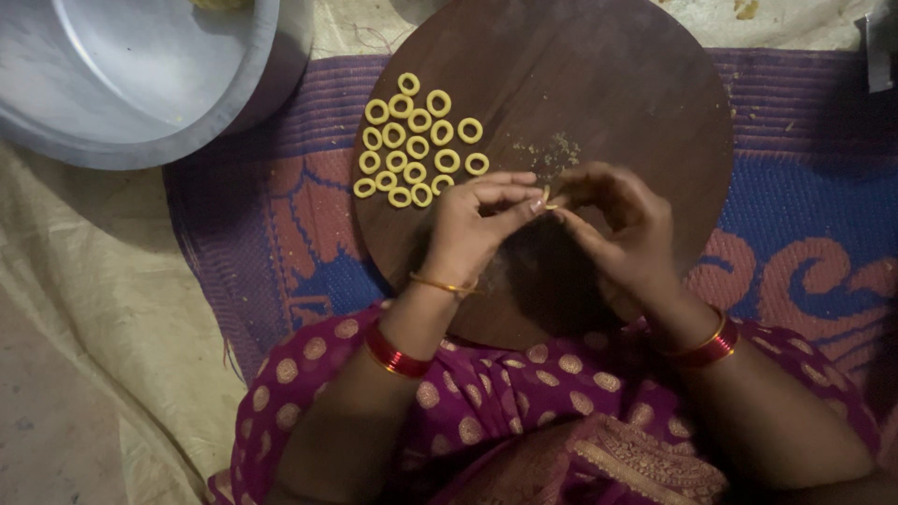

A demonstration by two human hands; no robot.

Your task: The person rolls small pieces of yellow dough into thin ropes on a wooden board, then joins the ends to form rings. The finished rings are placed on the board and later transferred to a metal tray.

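Observation:
My left hand (472,224) and my right hand (617,224) meet over a round dark wooden board (627,84). Together their fingertips pinch a thin strip of yellow dough (548,198) just above the board. Several small yellow dough rings (416,150) lie in a cluster on the board's left part, just left of my left hand. A few dough crumbs (552,154) are scattered on the board above my fingers. Red and gold bangles sit on both wrists.
A large metal pot (140,84) stands at the upper left, off the board. The board rests on a purple, blue and orange woven mat (795,215). A pale sheet (103,309) covers the floor to the left.

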